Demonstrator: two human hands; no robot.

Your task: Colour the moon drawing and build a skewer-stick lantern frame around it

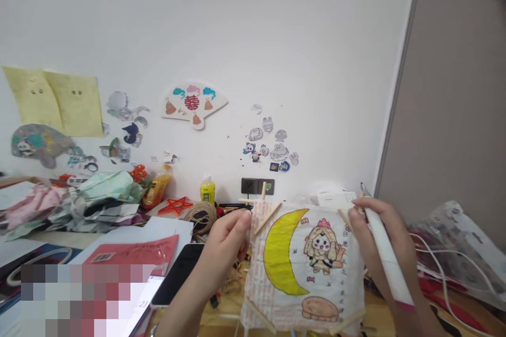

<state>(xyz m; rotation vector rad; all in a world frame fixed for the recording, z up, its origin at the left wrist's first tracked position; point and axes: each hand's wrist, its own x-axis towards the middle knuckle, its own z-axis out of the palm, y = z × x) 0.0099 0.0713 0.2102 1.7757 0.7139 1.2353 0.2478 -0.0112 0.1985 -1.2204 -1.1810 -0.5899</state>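
I hold up a sheet of white paper with a coloured drawing (292,268), braced by thin wooden sticks across its corners. The drawing has a large yellow crescent moon, a cartoon figure with long pale hair and a brown round shape at the bottom. My left hand (231,237) is closed on its upper left edge, thumb on top. At the upper right corner, my right hand (385,231) pinches the edge and also holds a white marker (389,260) with a pink end, its tip pointing up. Some fingers of both hands are hidden behind the paper.
On the cluttered desk lie a black phone (179,274), a red packet (132,253), a twine ball (201,216) and crumpled cloth or paper (98,200). Two bottles, an orange (157,187) and a yellow-green one (207,189), stand by the wall. White cables (438,263) run at right.
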